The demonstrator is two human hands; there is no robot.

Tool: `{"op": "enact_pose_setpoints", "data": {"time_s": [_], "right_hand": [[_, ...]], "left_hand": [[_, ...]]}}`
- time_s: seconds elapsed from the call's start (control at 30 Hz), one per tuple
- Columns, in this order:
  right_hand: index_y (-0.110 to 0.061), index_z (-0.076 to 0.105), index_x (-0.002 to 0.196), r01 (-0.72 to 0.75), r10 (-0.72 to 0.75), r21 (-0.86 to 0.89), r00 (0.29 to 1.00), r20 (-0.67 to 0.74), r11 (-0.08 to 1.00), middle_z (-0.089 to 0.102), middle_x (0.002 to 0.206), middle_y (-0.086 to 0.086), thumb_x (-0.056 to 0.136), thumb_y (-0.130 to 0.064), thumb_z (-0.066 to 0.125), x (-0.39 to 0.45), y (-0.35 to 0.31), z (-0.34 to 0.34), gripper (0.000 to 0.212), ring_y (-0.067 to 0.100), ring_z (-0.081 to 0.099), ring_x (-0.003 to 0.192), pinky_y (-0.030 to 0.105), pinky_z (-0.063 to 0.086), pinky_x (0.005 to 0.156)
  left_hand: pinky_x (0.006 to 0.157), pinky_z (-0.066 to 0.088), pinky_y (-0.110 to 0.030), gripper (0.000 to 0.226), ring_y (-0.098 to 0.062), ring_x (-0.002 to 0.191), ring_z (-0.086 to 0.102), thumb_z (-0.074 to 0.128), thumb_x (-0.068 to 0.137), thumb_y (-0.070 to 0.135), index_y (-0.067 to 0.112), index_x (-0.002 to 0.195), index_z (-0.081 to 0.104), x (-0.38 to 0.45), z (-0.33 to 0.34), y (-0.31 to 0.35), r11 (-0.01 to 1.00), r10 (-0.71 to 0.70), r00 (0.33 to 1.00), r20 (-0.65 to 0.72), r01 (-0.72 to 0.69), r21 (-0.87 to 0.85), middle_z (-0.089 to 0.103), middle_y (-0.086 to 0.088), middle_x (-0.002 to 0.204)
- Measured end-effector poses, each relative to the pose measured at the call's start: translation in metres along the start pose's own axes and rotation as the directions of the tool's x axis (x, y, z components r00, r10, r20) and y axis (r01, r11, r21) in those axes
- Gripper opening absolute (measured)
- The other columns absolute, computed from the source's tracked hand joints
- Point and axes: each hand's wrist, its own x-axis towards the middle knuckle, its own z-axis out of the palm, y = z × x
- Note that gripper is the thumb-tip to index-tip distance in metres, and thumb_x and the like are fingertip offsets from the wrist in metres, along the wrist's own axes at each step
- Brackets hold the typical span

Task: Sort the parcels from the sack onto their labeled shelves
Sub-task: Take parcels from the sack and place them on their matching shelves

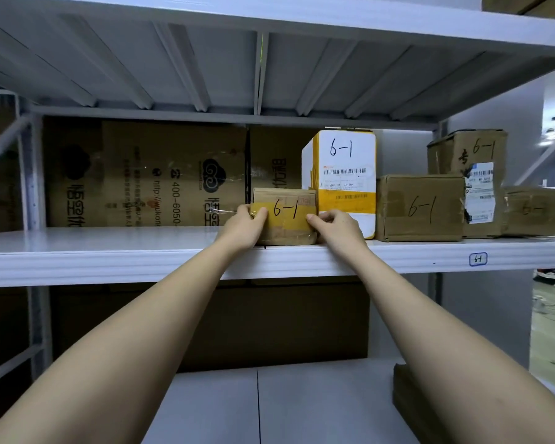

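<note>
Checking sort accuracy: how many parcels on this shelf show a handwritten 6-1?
4 clearly: small box gripped by both hands, white-yellow box, brown box, tall box. A fifth box's marking is blurred.

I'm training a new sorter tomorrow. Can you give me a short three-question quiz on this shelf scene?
1. True or false: both hands hold the small box on the shelf.
2. What is written on the small box?
A. 6-1
B. 4-2
C. 3-5
3. What stands directly right of the small box, touching or nearly touching it?

Key
1. True: the left hand and right hand grip its two sides.
2. A, matching the shelf tag, which seems to read 6-1.
3. The white and yellow box, also marked 6-1.
</note>
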Motion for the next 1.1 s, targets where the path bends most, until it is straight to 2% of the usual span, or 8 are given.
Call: {"op": "enact_pose_setpoints", "data": {"time_s": [0.07,0.17,0.33,0.47,0.63,0.87,1.0,1.1], "right_hand": [[-0.016,0.065,0.102,-0.013,0.011,-0.037,0.999,-0.039,0.999,0.067,0.111,-0.001,0.09,-0.042,0.06,0.003,0.001,0.002,0.029,0.022,0.063,0.101,0.035,0.047,0.089],[-0.019,0.065,0.09,-0.015,0.008,-0.078,0.996,-0.086,0.997,0.071,0.095,0.0,0.09,-0.032,0.062,0.004,0.002,0.006,0.013,0.022,0.067,0.092,0.033,0.05,0.085],[-0.021,0.064,0.085,-0.052,0.034,-0.123,0.989,-0.146,0.991,0.072,0.089,0.002,0.089,-0.024,0.062,0.008,0.001,0.01,0.005,0.022,0.067,0.088,0.03,0.049,0.077],[-0.02,0.062,0.084,-0.07,0.044,-0.151,0.985,-0.17,0.986,0.071,0.086,0.002,0.089,-0.021,0.061,0.01,0.001,0.012,0.005,0.022,0.066,0.085,0.027,0.042,0.067],[-0.02,0.064,0.089,-0.026,0.0,-0.158,0.987,-0.162,0.987,0.07,0.085,0.001,0.093,-0.023,0.057,0.009,0.004,0.012,0.009,0.022,0.065,0.083,0.026,0.042,0.065],[-0.021,0.071,0.097,-0.025,0.003,-0.193,0.993,-0.115,0.981,0.071,0.096,0.002,0.096,-0.023,0.05,0.01,0.003,0.013,0.021,0.025,0.065,0.089,0.029,0.048,0.071],[-0.024,0.072,0.106,-0.026,0.001,-0.251,0.995,-0.098,0.968,0.07,0.11,-0.001,0.095,-0.018,0.047,0.008,0.002,0.014,0.028,0.024,0.063,0.094,0.029,0.047,0.071],[-0.024,0.07,0.106,-0.04,0.022,-0.291,0.998,-0.065,0.956,0.069,0.109,0.0,0.094,-0.018,0.046,0.009,0.001,0.013,0.028,0.024,0.062,0.094,0.029,0.045,0.07]], "left_hand": [[0.085,0.036,-0.033,0.055,-0.032,0.118,0.05,0.038,0.098,0.045,0.01,0.141,0.036,0.003,0.003,0.0,0.999,0.009,1.0,-0.007,-0.008,0.051,0.054,-0.013,0.131],[0.081,0.038,-0.031,0.045,-0.03,0.112,0.054,0.044,0.097,0.04,0.01,0.131,0.047,0.008,0.005,0.001,0.996,0.033,0.999,-0.031,-0.03,0.087,0.059,-0.011,0.123],[0.079,0.044,-0.031,0.039,-0.029,0.105,0.058,0.05,0.095,0.036,0.009,0.124,0.055,0.011,0.009,0.001,0.989,0.052,0.995,-0.081,-0.041,0.14,0.063,-0.009,0.117],[0.074,0.043,-0.03,0.036,-0.027,0.098,0.06,0.054,0.092,0.035,0.01,0.118,0.058,0.01,0.011,-0.001,0.991,0.04,0.989,-0.144,-0.021,0.131,0.065,-0.007,0.11],[0.082,0.049,-0.036,0.036,-0.028,0.1,0.06,0.054,0.091,0.035,0.014,0.121,0.054,0.009,0.011,-0.002,0.993,0.008,0.988,-0.152,0.01,0.115,0.064,-0.007,0.111],[0.075,0.046,-0.035,0.029,-0.032,0.101,0.059,0.049,0.095,0.03,0.012,0.117,0.052,0.011,0.014,0.001,0.971,-0.028,0.981,-0.189,0.072,0.227,0.062,-0.011,0.111],[0.073,0.042,-0.034,0.024,-0.034,0.102,0.057,0.046,0.098,0.025,0.008,0.112,0.053,0.018,0.015,0.006,0.957,-0.064,0.99,-0.129,0.097,0.273,0.061,-0.014,0.113],[0.072,0.04,-0.032,0.029,-0.03,0.096,0.056,0.047,0.098,0.024,0.007,0.121,0.047,0.02,0.019,0.007,0.974,-0.056,0.996,-0.063,0.069,0.214,0.06,-0.013,0.114]]}}
